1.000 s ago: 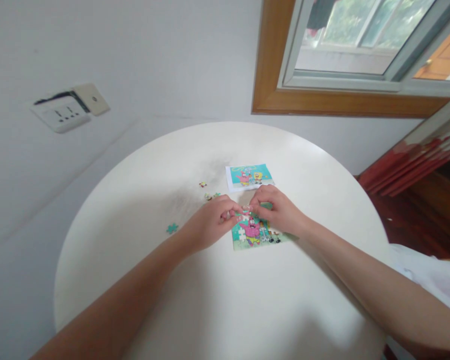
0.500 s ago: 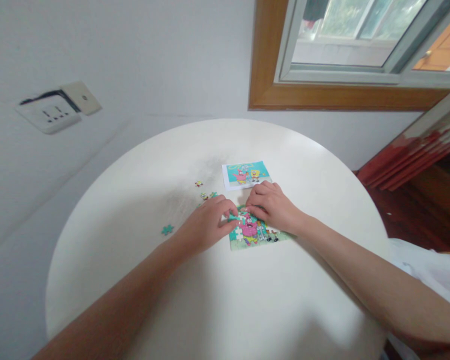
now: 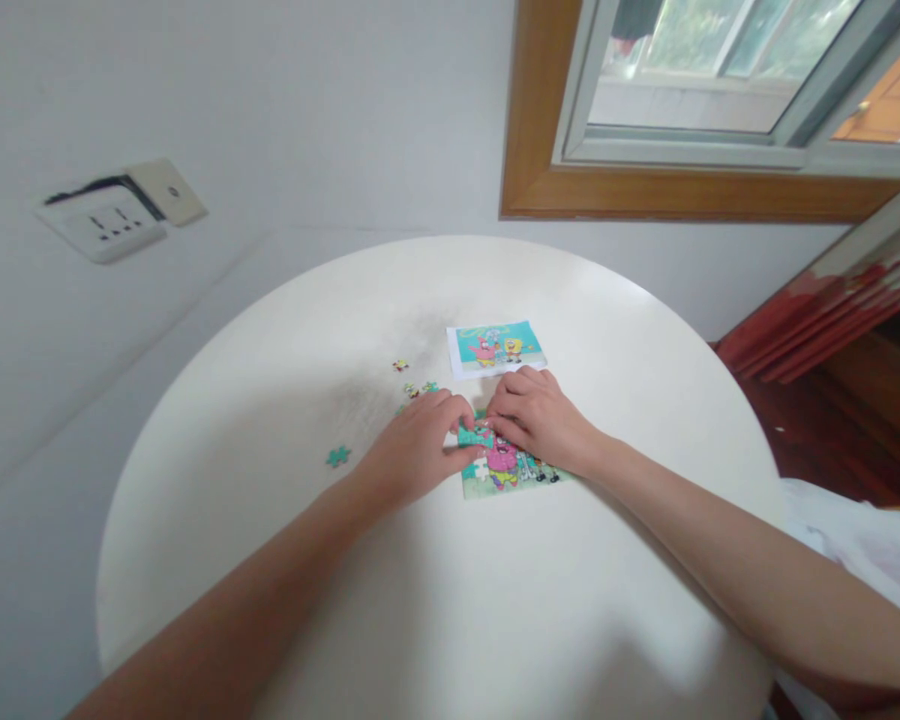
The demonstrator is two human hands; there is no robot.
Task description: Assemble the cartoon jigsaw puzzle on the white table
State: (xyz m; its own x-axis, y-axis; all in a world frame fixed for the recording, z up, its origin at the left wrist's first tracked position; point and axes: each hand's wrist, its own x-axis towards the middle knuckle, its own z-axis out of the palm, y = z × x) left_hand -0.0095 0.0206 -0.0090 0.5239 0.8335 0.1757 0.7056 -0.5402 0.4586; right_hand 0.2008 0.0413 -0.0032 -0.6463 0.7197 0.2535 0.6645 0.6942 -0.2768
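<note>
A partly assembled jigsaw puzzle (image 3: 506,478) with a pink cartoon starfish lies on the white table, a white gap showing at its left side. My left hand (image 3: 416,450) reaches over its left edge, thumb and index finger closed about a teal puzzle piece (image 3: 474,437) at the upper left. My right hand (image 3: 541,418) rests on the puzzle's upper part with curled fingers, thumb and fingertips pressing near the same piece. The right hand covers much of the puzzle's upper right.
Behind the puzzle lies a reference picture card (image 3: 495,348). Left of my left hand are a loose teal piece (image 3: 337,456), a yellow piece (image 3: 400,365) and several small pieces (image 3: 412,390). The round table (image 3: 510,600) stands against a wall with a socket (image 3: 109,222).
The teal piece has moved slightly right into the puzzle's upper left area, and that gap is now covered. My right hand has shifted slightly left. The view has moved a little.
</note>
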